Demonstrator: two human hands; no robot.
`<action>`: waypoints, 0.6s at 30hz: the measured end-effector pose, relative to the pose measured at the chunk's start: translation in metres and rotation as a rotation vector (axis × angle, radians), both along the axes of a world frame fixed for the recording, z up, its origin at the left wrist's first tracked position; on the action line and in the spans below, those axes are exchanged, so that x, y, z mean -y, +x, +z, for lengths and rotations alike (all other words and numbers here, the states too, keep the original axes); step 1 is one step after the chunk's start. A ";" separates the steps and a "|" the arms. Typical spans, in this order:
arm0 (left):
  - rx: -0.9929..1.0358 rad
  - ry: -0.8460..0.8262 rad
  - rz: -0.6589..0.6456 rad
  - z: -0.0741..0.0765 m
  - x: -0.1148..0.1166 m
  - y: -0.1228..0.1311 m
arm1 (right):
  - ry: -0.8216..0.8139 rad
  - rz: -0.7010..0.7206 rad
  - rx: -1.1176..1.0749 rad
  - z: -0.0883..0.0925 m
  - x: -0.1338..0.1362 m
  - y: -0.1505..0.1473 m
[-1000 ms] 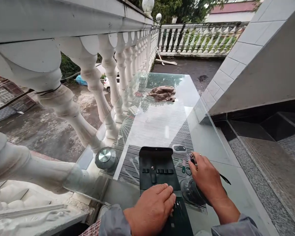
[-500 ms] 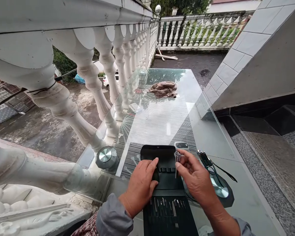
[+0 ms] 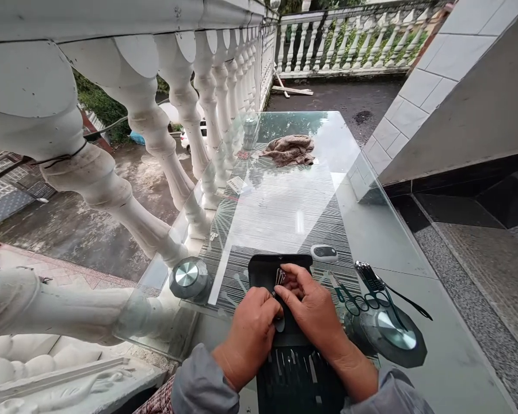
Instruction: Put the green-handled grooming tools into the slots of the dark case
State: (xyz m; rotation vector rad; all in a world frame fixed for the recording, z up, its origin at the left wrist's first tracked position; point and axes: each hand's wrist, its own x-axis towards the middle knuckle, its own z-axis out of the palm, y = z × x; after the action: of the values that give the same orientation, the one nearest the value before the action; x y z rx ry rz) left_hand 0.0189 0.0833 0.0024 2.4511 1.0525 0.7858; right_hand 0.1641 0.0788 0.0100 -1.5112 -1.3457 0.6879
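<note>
An open black tool case (image 3: pixel 271 267) lies on the glass table (image 3: pixel 285 213) right in front of me. Several small metal tools (image 3: pixel 294 364) sit in loops in its near half. My left hand (image 3: pixel 249 334) rests on the case's middle, fingers curled against its upper flap. My right hand (image 3: pixel 314 313) is beside it and pinches a small metal tool (image 3: pixel 280 276) over that flap. Both hands touch each other above the case.
Scissors and other metal tools (image 3: pixel 369 284) lie on the glass to the right, by a round metal table fitting (image 3: pixel 391 334). A small white device (image 3: pixel 323 252), another round fitting (image 3: pixel 190 277), a brown cloth (image 3: pixel 288 149) and a white balustrade (image 3: pixel 164 132) along the left edge.
My right hand left the loose tools on the right, carrying a small metal tool to the case. My left hand slid up from the case's near half to its middle.
</note>
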 end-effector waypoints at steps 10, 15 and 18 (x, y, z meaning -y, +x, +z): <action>0.075 -0.206 0.071 0.013 -0.006 -0.003 | 0.092 0.037 0.279 -0.007 -0.001 0.001; 0.106 -0.256 0.120 0.014 -0.006 -0.001 | 0.185 0.088 0.432 -0.008 -0.003 0.002; 0.094 -0.269 0.136 0.015 -0.006 0.000 | 0.190 0.074 0.554 -0.004 -0.002 0.002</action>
State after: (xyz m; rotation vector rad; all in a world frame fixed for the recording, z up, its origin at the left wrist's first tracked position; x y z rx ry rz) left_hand 0.0185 0.0894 0.0170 2.1163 1.2129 0.7395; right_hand 0.1663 0.0807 0.0058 -1.5606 -1.8291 0.1715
